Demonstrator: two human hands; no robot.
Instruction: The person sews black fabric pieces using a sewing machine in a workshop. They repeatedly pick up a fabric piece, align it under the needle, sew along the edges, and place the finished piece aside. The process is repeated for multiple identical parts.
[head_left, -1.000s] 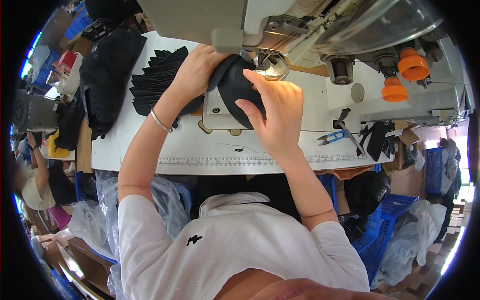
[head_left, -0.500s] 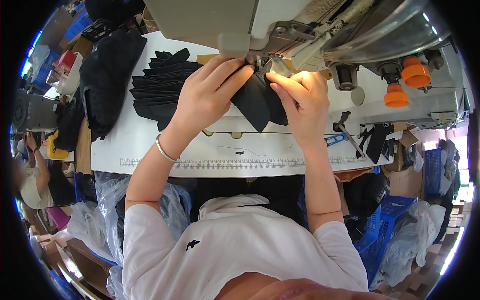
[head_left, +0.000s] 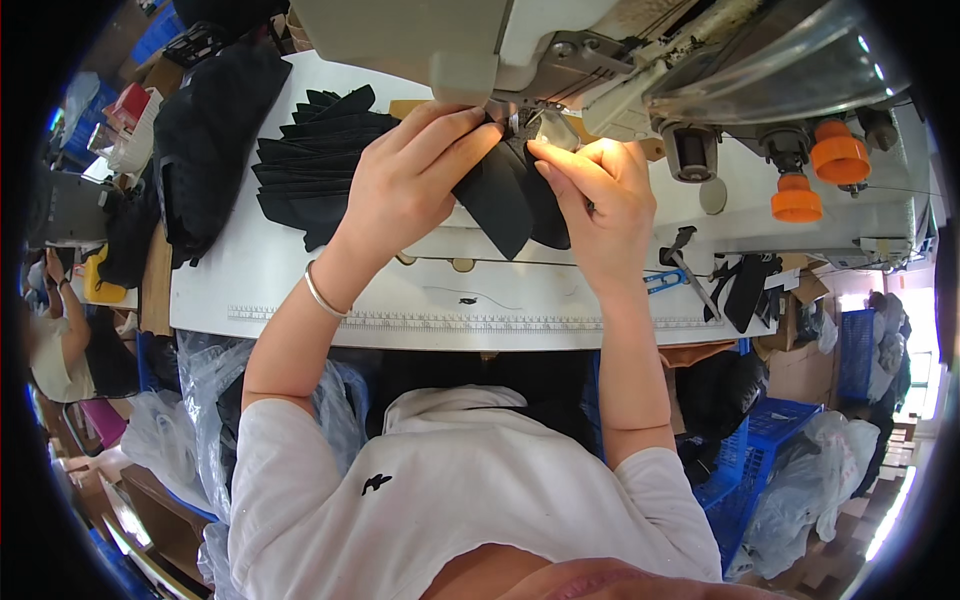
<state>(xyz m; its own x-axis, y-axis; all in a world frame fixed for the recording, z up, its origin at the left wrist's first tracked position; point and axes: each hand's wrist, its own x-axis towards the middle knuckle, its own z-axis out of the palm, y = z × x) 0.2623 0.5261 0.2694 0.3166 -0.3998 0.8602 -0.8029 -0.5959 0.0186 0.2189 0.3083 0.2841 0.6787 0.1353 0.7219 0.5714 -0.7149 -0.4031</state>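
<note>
Both hands meet at the needle end of the sewing machine (head_left: pixel 560 60): the left hand (head_left: pixel 405 185) lies flat with fingers together on the black fabric piece (head_left: pixel 505 205), and the right hand (head_left: pixel 600 200) pinches its far edge. That piece hangs between them, its long axis running from the needle back toward the person, both hands equally close.

A single view comes from a camera worn on the person's head, looking steeply down and slightly forward over the chest. It sits close: the white shirt (head_left: pixel 470 500) fills the near edge, both forearms rise from there, and the left hand (head_left: pixel 405 185) and right hand (head_left: pixel 600 200) meet mid-frame. The white table (head_left: pixel 480 300) crosses the middle; the sewing machine (head_left: pixel 600 50) looms at the far edge. The fisheye lens bends the table's straight edge and darkens the corners.
</note>
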